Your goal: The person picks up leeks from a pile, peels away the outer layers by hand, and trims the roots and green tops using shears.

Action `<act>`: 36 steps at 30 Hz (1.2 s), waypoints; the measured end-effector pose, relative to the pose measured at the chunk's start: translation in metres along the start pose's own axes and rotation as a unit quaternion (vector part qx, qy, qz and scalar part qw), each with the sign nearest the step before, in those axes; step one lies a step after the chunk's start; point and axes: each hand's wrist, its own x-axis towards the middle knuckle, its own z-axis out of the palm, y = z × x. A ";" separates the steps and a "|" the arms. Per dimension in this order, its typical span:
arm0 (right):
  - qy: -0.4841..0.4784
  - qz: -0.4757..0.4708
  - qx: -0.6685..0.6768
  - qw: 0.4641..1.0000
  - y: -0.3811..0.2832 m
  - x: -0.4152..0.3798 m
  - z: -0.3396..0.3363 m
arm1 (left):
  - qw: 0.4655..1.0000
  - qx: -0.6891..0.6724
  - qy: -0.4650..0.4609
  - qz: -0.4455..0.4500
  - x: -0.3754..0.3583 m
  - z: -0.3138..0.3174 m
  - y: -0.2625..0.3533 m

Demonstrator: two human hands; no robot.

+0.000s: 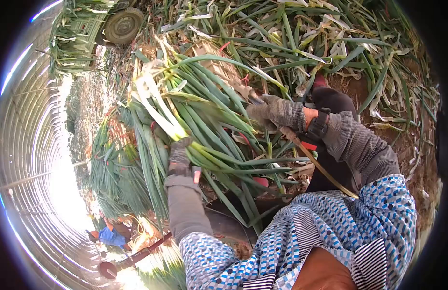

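Note:
My left hand (180, 157), in a dark grey glove, is closed round several green onions (158, 108) with pale stalks, near where they turn green. Their long leaves spread rightward across a larger pile of green onions (199, 116). On the other side of the pile, my right hand (281, 113), also gloved, has its fingers curled. A greyish end shows beyond those fingers, and a tan strip (325, 169) runs from below the hand towards my shirt; what is held I cannot make out.
Bundled green onions (115, 169) lie at left. Loose leaves (301, 43) cover the ground at top and right. A wheel (123, 25) stands beside an onion-laden cart (81, 38). A person in blue (113, 236) is at lower left, near a dark pole (146, 251). Tunnel hoops (26, 159) arch overhead.

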 end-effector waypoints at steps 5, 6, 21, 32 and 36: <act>-0.003 0.021 0.029 0.999 -0.007 0.000 0.009 | 0.980 0.107 -0.125 0.111 -0.065 -0.039 0.125; -0.010 0.016 0.044 0.999 -0.005 0.001 0.010 | 0.970 0.158 -0.139 0.117 -0.083 -0.043 0.155; -0.055 -0.069 -0.253 0.963 0.056 -0.077 0.080 | 0.989 -0.117 -0.085 0.011 -0.069 0.043 -0.013; 0.040 -0.117 -0.271 0.955 0.060 0.048 0.104 | 0.993 -0.104 -0.060 -0.002 -0.089 0.032 0.000; 0.071 -0.111 -0.238 0.962 0.039 0.079 0.106 | 0.992 -0.110 -0.056 -0.016 -0.092 0.030 0.003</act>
